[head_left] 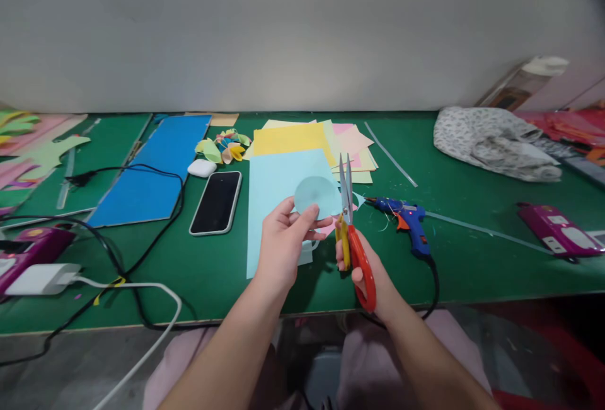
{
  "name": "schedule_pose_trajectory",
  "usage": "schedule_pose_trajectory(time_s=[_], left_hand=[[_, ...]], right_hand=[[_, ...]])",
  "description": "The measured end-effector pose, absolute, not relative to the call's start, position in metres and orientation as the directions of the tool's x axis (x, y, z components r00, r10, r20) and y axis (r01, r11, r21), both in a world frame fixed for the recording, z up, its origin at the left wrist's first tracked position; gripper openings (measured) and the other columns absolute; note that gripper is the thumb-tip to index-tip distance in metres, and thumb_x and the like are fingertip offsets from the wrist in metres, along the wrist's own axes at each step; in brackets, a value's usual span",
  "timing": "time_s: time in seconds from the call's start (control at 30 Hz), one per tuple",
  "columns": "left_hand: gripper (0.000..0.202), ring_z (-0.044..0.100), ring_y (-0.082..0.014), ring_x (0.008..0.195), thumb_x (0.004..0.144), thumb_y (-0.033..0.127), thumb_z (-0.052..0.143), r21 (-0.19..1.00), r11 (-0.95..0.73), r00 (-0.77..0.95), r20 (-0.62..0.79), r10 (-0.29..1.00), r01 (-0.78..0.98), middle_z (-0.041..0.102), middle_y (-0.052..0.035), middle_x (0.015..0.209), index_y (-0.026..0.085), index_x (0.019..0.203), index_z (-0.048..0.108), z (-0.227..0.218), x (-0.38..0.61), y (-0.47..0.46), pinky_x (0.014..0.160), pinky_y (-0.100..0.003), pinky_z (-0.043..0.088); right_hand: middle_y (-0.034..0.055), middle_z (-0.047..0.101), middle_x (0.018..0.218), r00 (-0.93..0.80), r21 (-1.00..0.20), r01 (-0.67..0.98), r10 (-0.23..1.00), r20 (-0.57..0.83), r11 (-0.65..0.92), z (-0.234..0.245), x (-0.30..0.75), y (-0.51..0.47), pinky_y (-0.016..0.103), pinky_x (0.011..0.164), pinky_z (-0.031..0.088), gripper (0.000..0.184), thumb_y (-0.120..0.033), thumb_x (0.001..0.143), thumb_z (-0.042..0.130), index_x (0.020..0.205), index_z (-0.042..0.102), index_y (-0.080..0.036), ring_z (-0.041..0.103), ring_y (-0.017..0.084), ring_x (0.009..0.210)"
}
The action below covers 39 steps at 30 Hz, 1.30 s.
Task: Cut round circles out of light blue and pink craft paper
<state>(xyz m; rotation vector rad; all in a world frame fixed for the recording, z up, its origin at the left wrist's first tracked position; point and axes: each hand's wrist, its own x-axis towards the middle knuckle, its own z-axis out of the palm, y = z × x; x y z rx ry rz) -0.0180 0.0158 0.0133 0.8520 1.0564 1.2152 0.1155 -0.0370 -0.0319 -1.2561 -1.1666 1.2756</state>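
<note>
My left hand (283,243) pinches a light blue paper circle (316,196) between thumb and fingers, just above the green table (198,271). My right hand (363,268) grips red-and-yellow-handled scissors (352,233), whose blades point up and away right beside the circle's right edge. Under both hands lies a light blue paper sheet (274,189), with yellow and pink sheets (307,139) stacked behind it.
A black phone (216,202) and a white earbud case (201,167) lie left of the sheets, beside folded paper petals (224,147) and a blue board (154,167). A blue glue gun (409,221) lies to the right. Black and white cables (142,284), purple devices (558,230) and a patterned cloth (491,142) lie around.
</note>
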Motion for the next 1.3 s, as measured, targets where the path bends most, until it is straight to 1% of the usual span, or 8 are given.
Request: schedule_pose_trajectory(time_s=[0.1, 0.23, 0.47, 0.57, 0.67, 0.8, 1.1, 1.3], left_hand=[[0.024, 0.07, -0.0178, 0.065, 0.067, 0.029, 0.076, 0.928, 0.16, 0.01, -0.167, 0.986, -0.337, 0.056, 0.0048, 0.059, 0.016, 0.074, 0.056, 0.016, -0.019, 0.014, 0.047, -0.017, 0.049], [0.023, 0.071, -0.0185, 0.067, 0.071, 0.029, 0.074, 0.932, 0.102, -0.01, -0.113, 0.994, -0.348, 0.059, 0.0037, 0.062, 0.017, 0.084, 0.06, 0.019, -0.02, 0.011, 0.048, -0.017, 0.05], [0.022, 0.071, -0.0176, 0.066, 0.073, 0.03, 0.071, 0.967, -0.014, -0.057, -0.001, 0.998, -0.255, 0.063, 0.0036, 0.062, 0.018, 0.091, 0.066, 0.022, -0.025, 0.01, 0.051, -0.019, 0.052], [0.034, 0.068, -0.0153, 0.06, 0.073, 0.029, 0.071, 0.978, -0.044, -0.037, 0.037, 0.999, -0.206, 0.064, 0.0038, 0.061, 0.018, 0.104, 0.065, 0.026, -0.03, 0.012, 0.052, -0.02, 0.053], [0.055, 0.065, -0.0122, 0.053, 0.072, 0.025, 0.072, 0.989, -0.021, 0.015, 0.024, 1.0, -0.144, 0.053, 0.0091, 0.049, 0.021, 0.125, 0.056, 0.03, -0.036, 0.014, 0.054, -0.02, 0.055], [0.072, 0.061, -0.0088, 0.05, 0.072, 0.021, 0.07, 0.999, -0.003, 0.077, 0.007, 0.997, -0.046, 0.042, 0.0122, 0.048, 0.026, 0.138, 0.042, 0.033, -0.043, 0.016, 0.056, -0.021, 0.057], [0.043, 0.064, -0.0106, 0.052, 0.077, 0.022, 0.065, 0.998, -0.021, 0.183, 0.01, 0.983, 0.058, 0.05, 0.0091, 0.054, 0.021, 0.119, 0.055, 0.031, -0.049, 0.02, 0.055, -0.019, 0.057], [0.048, 0.055, -0.0065, 0.049, 0.079, 0.024, 0.063, 0.99, -0.13, 0.149, 0.121, 0.981, 0.054, 0.036, 0.0091, 0.058, 0.028, 0.126, 0.056, 0.026, -0.052, 0.021, 0.057, -0.025, 0.061]], right_hand=[[0.0013, 0.044, 0.081, -0.08, -0.987, -0.093, 0.989, -0.122, -0.13, -0.029, 0.117, -0.042, 0.025, 0.05, 0.041, 0.09, -0.08, 0.055, 0.06, 0.125, 0.046, -0.024, 0.04, 0.014, 0.062], [0.0008, 0.042, 0.082, -0.117, -0.981, -0.122, 0.983, -0.14, -0.154, -0.026, 0.115, -0.046, 0.025, 0.05, 0.041, 0.093, -0.08, 0.054, 0.061, 0.126, 0.045, -0.024, 0.038, 0.013, 0.062], [0.0007, 0.049, 0.079, -0.058, -0.975, -0.165, 0.988, -0.14, -0.148, -0.029, 0.116, -0.046, 0.027, 0.056, 0.045, 0.09, -0.076, 0.048, 0.069, 0.119, 0.053, -0.022, 0.045, 0.014, 0.063], [0.0002, 0.05, 0.076, -0.062, -0.962, -0.208, 0.984, -0.17, -0.179, -0.026, 0.118, -0.045, 0.025, 0.05, 0.043, 0.081, -0.076, 0.052, 0.068, 0.113, 0.056, -0.022, 0.046, 0.012, 0.058], [0.0002, 0.051, 0.072, -0.092, -0.942, -0.241, 0.972, -0.217, -0.233, -0.023, 0.122, -0.041, 0.024, 0.044, 0.036, 0.072, -0.075, 0.063, 0.061, 0.112, 0.058, -0.023, 0.043, 0.011, 0.052], [0.0005, 0.052, 0.07, -0.093, -0.936, -0.258, 0.97, -0.223, -0.24, -0.025, 0.126, -0.038, 0.024, 0.042, 0.033, 0.072, -0.074, 0.063, 0.062, 0.115, 0.058, -0.024, 0.042, 0.011, 0.05], [0.0016, 0.049, 0.076, -0.099, -0.943, -0.246, 0.974, -0.205, -0.224, -0.03, 0.128, -0.041, 0.023, 0.045, 0.034, 0.068, -0.07, 0.066, 0.063, 0.12, 0.057, -0.029, 0.045, 0.013, 0.06], [0.0023, 0.048, 0.075, -0.114, -0.951, -0.184, 0.966, -0.231, -0.249, -0.018, 0.122, -0.041, 0.026, 0.05, 0.039, 0.059, -0.075, 0.068, 0.055, 0.09, 0.063, -0.021, 0.044, 0.013, 0.058]])
